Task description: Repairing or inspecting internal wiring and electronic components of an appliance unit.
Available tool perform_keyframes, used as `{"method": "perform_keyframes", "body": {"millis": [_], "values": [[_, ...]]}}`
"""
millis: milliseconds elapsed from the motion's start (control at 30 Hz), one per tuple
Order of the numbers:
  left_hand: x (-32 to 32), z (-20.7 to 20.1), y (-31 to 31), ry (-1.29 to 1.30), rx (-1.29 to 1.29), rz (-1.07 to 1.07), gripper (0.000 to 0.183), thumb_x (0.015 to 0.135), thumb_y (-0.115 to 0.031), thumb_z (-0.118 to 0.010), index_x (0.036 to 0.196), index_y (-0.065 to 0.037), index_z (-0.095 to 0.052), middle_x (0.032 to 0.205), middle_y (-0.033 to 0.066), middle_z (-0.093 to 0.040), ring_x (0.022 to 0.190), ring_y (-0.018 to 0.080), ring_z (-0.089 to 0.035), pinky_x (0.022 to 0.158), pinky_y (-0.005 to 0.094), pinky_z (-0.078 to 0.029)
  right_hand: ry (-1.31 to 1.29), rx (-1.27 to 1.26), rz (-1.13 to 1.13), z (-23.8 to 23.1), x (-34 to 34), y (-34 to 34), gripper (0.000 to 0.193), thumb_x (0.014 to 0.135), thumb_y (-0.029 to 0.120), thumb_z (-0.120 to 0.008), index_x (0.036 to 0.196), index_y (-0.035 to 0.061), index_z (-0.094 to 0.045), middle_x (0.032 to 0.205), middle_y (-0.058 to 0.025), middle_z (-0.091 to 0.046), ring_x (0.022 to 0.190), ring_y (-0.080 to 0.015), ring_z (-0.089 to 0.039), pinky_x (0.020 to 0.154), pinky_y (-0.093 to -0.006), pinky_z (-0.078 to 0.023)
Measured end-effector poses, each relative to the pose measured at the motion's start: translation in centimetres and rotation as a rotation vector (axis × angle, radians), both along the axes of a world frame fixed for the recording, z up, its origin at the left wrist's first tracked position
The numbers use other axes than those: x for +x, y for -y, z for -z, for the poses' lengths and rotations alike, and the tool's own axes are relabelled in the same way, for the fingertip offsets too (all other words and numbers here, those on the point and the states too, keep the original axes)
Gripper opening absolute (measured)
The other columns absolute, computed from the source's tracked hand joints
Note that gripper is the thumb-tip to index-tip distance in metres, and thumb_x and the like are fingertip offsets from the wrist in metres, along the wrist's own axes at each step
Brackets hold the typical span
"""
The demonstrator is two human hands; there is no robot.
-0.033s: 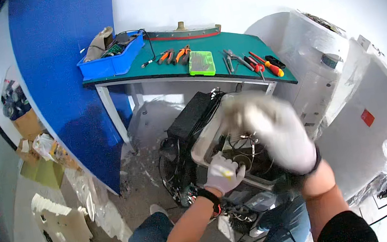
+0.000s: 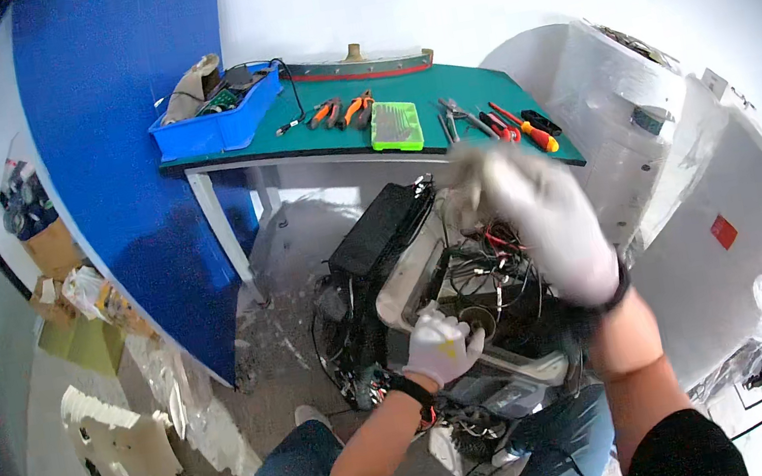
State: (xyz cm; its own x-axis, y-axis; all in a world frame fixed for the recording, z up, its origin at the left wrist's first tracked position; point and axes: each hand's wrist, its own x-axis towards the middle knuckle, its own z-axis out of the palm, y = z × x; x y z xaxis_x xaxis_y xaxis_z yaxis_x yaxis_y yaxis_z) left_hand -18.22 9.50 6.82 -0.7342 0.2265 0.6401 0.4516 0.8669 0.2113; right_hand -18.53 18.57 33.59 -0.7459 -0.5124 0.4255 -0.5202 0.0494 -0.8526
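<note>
right hand higher over bin of cables, openness blurred, left hand half-curled, both hands' hold unclear

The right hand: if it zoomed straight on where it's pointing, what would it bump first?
Probably the green-topped table, at its front edge. The right hand is blurred and its height unclear, so it might miss.

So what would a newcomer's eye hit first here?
Probably the left hand and right hand, both white-gloved, at a pale tub of tangled cables near the middle, the right one blurred. Behind, a green table carries a blue bin at its left end and a bright green case by the front edge. A tall blue panel rises at left.
</note>
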Motion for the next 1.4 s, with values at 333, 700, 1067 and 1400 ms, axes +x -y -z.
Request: {"method": "perform_keyframes", "body": {"millis": [333,700,1067,1400], "values": [[1.2,-0.5,2.3,0.064,0.262,0.403,0.016,0.079,-0.021,-0.061,0.088,-0.008,-0.063,0.088,0.0053,-0.064,0.088,0.0266,-0.059,0.083,0.0398,-0.045,-0.197,0.693,0.648,5.5,-28.2,-5.2,0.037,0.082,0.03,-0.059,0.095,-0.0044,-0.065,0.078,-0.0203,-0.065,0.077,-0.0221,-0.065,0.071,-0.0333,-0.05],[3.6,-5.7,8.3,0.085,0.743,0.311,0.027,0.073,0.004,-0.056,0.098,-0.002,-0.063,0.082,0.0085,-0.065,0.078,0.0267,-0.062,0.073,0.0348,-0.049,-0.505,0.901,0.685,12.1,-32.0,-3.3,0.026,0.08,0.017,-0.054,0.1,0.0066,-0.066,0.089,-0.0208,-0.065,0.086,-0.0353,-0.063,0.076,-0.0409,-0.05],[-0.8,-2.4,11.9,0.001,0.809,-0.037,0.018,0.084,-0.001,-0.05,0.095,0.003,-0.064,0.078,0.0108,-0.064,0.071,0.0213,-0.062,0.069,0.0313,-0.049,-0.71,1.008,0.637,13.8,-31.2,-3.1,0.031,0.078,0.022,-0.064,0.109,0.0184,-0.066,0.107,-0.0127,-0.061,0.097,-0.0324,-0.058,0.084,-0.0422,-0.048],[-2.2,-2.1,17.1,-0.415,1.489,-0.501,0.026,0.097,-0.024,-0.04,0.096,-0.002,-0.055,0.065,-0.0017,-0.048,0.057,0.007,-0.044,0.056,0.023,-0.037,-0.793,0.667,0.717,11.4,-26.8,-2.9,0.024,0.088,0.018,-0.058,0.106,0.003,-0.065,0.101,-0.0147,-0.066,0.094,-0.0285,-0.064,0.083,-0.0324,-0.048]]}}
